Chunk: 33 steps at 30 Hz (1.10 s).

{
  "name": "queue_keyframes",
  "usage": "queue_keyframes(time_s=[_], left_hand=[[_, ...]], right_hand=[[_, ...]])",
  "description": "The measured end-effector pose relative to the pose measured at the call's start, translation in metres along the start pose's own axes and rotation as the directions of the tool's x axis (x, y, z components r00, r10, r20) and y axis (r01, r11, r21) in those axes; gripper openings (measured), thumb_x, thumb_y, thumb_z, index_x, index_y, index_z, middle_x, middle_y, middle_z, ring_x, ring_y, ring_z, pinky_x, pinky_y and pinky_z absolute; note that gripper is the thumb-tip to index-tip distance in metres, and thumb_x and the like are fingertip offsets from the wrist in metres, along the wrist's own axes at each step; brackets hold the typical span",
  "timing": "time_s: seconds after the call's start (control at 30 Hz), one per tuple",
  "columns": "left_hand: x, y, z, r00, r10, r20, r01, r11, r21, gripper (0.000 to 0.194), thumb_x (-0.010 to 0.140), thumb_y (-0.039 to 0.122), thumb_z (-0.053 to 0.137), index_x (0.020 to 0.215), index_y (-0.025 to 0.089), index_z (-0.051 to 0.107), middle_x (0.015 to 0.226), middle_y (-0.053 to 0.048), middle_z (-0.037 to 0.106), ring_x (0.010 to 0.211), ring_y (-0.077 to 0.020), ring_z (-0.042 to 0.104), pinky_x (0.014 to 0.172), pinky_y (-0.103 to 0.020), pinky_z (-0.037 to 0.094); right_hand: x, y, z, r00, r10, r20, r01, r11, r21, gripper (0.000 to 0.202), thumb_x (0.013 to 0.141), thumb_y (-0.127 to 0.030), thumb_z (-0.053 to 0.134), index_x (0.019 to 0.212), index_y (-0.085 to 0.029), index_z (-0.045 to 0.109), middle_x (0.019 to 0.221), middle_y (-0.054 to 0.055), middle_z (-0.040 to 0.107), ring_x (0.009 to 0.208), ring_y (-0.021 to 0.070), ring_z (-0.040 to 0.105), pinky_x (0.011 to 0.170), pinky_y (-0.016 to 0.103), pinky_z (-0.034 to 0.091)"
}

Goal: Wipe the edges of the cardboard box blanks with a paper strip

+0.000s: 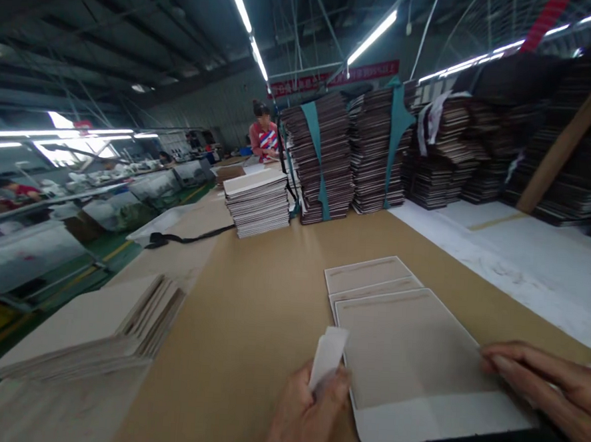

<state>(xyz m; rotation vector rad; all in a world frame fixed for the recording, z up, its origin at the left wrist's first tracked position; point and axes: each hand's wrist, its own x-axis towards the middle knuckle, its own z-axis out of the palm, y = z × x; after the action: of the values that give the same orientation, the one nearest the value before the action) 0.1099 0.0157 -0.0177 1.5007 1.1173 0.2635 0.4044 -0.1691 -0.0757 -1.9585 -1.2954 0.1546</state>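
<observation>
The left hand (308, 415) is pinching a white strip (328, 356); the right hand (555, 390), at 3 o'clock, is pressing flat, holding nothing, on the top card (408, 348). Lifting could be skewing the 3 cards.

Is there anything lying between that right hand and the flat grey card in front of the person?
Nothing visible does. The right hand already rests its fingertips on the right edge of the top card, with no object between them. The left hand pinches a small white strip at the card's left edge.
</observation>
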Motion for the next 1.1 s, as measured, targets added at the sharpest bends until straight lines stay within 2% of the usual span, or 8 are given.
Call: queue_keyframes(time_s=[0.17, 0.37, 0.47, 0.6, 0.73, 0.83, 0.97, 1.1], left_hand=[[-0.001, 0.018, 0.035, 0.928, -0.002, 0.372, 0.155, 0.911, -0.382, 0.061, 0.075, 0.071, 0.054, 0.099, 0.015, 0.058, 0.061, 0.005, 0.056, 0.034, -0.0031, 0.030, 0.038, -0.022, 0.023], [-0.003, 0.021, 0.058, 0.909, -0.010, 0.416, 0.147, 0.943, -0.298, 0.067, 0.069, 0.074, 0.054, 0.095, 0.012, 0.059, 0.054, 0.004, 0.054, 0.032, -0.0039, 0.035, 0.034, -0.020, 0.024], [-0.006, 0.021, 0.061, 0.914, -0.030, 0.405, 0.152, 0.950, -0.273, 0.066, 0.068, 0.071, 0.055, 0.098, 0.012, 0.057, 0.056, 0.004, 0.055, 0.033, -0.0033, 0.037, 0.034, -0.017, 0.024], [-0.005, 0.019, 0.062, 0.909, 0.000, 0.417, 0.149, 0.934, -0.324, 0.068, 0.067, 0.072, 0.057, 0.099, 0.012, 0.055, 0.056, 0.004, 0.056, 0.032, -0.0044, 0.039, 0.032, -0.018, 0.025], [0.001, 0.011, 0.058, 0.926, 0.003, 0.378, 0.128, 0.939, -0.320, 0.071, 0.074, 0.074, 0.053, 0.108, 0.011, 0.057, 0.060, 0.004, 0.057, 0.034, -0.0037, 0.037, 0.034, -0.020, 0.021], [0.004, 0.001, 0.049, 0.939, -0.013, 0.343, 0.100, 0.966, -0.238, 0.062, 0.080, 0.071, 0.048, 0.097, 0.013, 0.060, 0.051, 0.005, 0.052, 0.034, -0.0035, 0.033, 0.037, -0.021, 0.021], [0.008, -0.012, 0.036, 0.968, -0.019, 0.251, 0.075, 0.973, -0.217, 0.055, 0.076, 0.071, 0.055, 0.083, 0.017, 0.055, 0.036, 0.008, 0.042, 0.032, -0.0047, 0.029, 0.038, -0.020, 0.022], [0.011, -0.009, 0.025, 0.993, -0.017, 0.121, 0.065, 0.913, -0.404, 0.047, 0.071, 0.058, 0.072, 0.080, 0.016, 0.054, 0.040, 0.007, 0.047, 0.034, -0.0031, 0.031, 0.037, -0.018, 0.021]], right_hand=[[0.007, -0.067, 0.015, 0.950, 0.084, 0.302, -0.188, 0.924, 0.334, 0.044, 0.098, -0.062, 0.044, 0.085, -0.026, 0.065, 0.080, 0.001, 0.061, 0.075, 0.0176, 0.059, 0.066, 0.025, 0.050], [0.033, -0.108, 0.038, 0.878, 0.048, 0.476, -0.370, 0.699, 0.612, 0.052, 0.089, -0.071, 0.055, 0.081, -0.020, 0.057, 0.067, -0.001, 0.056, 0.060, 0.0123, 0.047, 0.056, 0.023, 0.037], [0.037, -0.110, 0.041, 0.828, 0.024, 0.561, -0.454, 0.615, 0.645, 0.054, 0.085, -0.069, 0.061, 0.072, -0.018, 0.052, 0.062, -0.001, 0.055, 0.059, 0.0118, 0.046, 0.058, 0.024, 0.036], [0.038, -0.108, 0.039, 0.829, -0.024, 0.559, -0.435, 0.602, 0.670, 0.047, 0.090, -0.062, 0.059, 0.073, -0.018, 0.060, 0.065, -0.001, 0.058, 0.063, 0.0123, 0.051, 0.062, 0.024, 0.039], [0.038, -0.098, 0.037, 0.950, 0.002, 0.311, -0.173, 0.835, 0.522, 0.039, 0.096, -0.055, 0.054, 0.080, -0.023, 0.069, 0.074, -0.001, 0.061, 0.070, 0.0138, 0.055, 0.065, 0.025, 0.041], [0.036, -0.086, 0.031, 0.988, 0.047, 0.149, -0.108, 0.895, 0.432, 0.039, 0.093, -0.057, 0.058, 0.075, -0.024, 0.070, 0.072, 0.000, 0.060, 0.068, 0.0139, 0.054, 0.060, 0.023, 0.040], [0.035, -0.070, 0.023, 0.935, 0.259, 0.240, -0.351, 0.763, 0.543, 0.048, 0.081, -0.067, 0.068, 0.070, -0.020, 0.066, 0.061, 0.001, 0.058, 0.047, 0.0088, 0.038, 0.041, 0.018, 0.029], [0.038, -0.047, 0.025, 0.834, 0.439, 0.335, -0.531, 0.470, 0.705, 0.048, 0.060, -0.060, 0.089, 0.080, -0.024, 0.065, 0.067, 0.001, 0.059, 0.048, 0.0089, 0.042, 0.038, 0.015, 0.031]])
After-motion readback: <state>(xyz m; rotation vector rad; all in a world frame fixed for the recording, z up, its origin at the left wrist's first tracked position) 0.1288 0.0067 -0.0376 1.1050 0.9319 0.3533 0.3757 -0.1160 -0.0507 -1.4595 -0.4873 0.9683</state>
